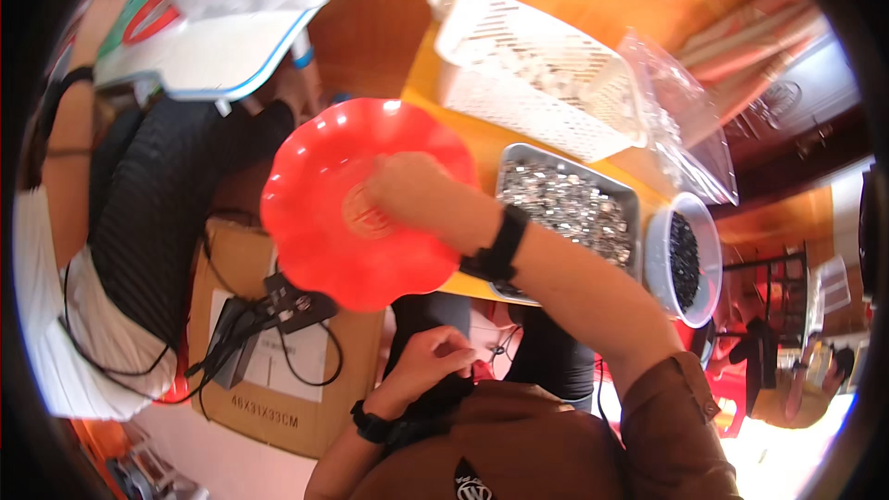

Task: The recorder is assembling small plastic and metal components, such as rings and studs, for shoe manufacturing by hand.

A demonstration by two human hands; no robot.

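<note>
The right hand (pixel 400 190) is over the red plate (pixel 319 241), fingers curled under; what they pinch, if anything, I cannot tell. To its right lie a tray (pixel 636 227) of silvery pieces (pixel 565 206) and, farther, a tub (pixel 657 255) of black pieces (pixel 683 259); ahead and right, a white basket (pixel 528 109). The left hand (pixel 428 363), below it, is bent inward; its grip is unclear.

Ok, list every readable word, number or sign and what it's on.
I don't copy printed text, only its place:
Brown cardboard box: large dark print, readable.
White paper label on it: any print too small.
Red, shiny, scalloped dish: round emblem, blurred.
Brown cloth shirt: round white-and-black emblem.
Black boxy adapter: pale mark, too small.
Pale panel, upper right: dark mark, unclear.
</note>
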